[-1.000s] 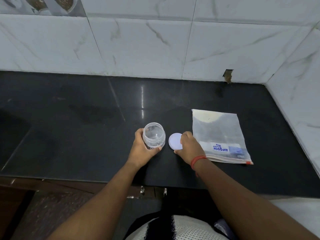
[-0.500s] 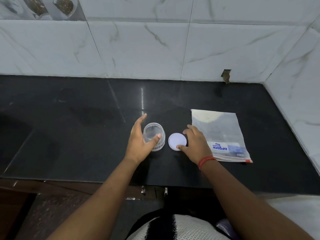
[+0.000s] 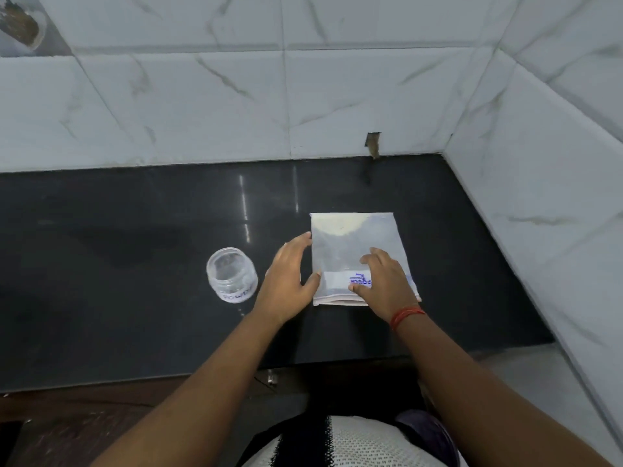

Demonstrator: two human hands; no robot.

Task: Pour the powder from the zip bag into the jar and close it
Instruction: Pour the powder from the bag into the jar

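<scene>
The clear plastic jar [image 3: 231, 277] stands open and upright on the black countertop [image 3: 128, 298], with a white label on its near side. Right of it the zip bag [image 3: 354, 241] lies flat, pale powder gathered at its far end and the zip end toward me. My left hand [image 3: 288, 281] is spread beside the bag's left edge, fingertips and thumb touching it. My right hand [image 3: 384, 284] rests on top of the bag's near part, fingers curved, covering part of the blue print. The jar's white lid is not visible.
White marble-look tiled walls [image 3: 539, 170] close the counter at the back and the right. A small broken gap [image 3: 372, 145] sits in the back tiles. The counter's front edge runs just in front of my body.
Both hands have left the jar and the lid and moved right onto the zip bag. The view has shifted right and the lid has dropped out of sight.
</scene>
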